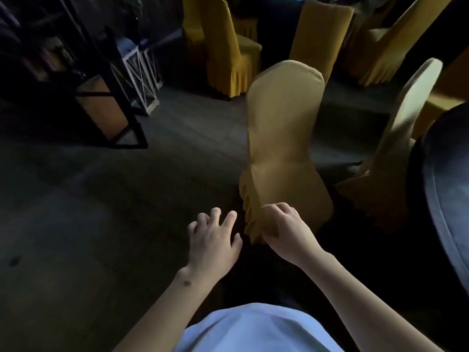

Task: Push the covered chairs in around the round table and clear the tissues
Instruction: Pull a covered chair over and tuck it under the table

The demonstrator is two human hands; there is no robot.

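Chair cover hem pinched in right grip.

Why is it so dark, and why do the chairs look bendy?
Head view: the room is dim, so the grey floor and the bottom right corner go nearly black. Light catches the mustard fabric-covered chair, which the right hand grips by the skirt, while the open left hand hovers beside it. The wide-angle lens bends and tilts the yellow covered chairs behind, and everything looks slightly blurred.
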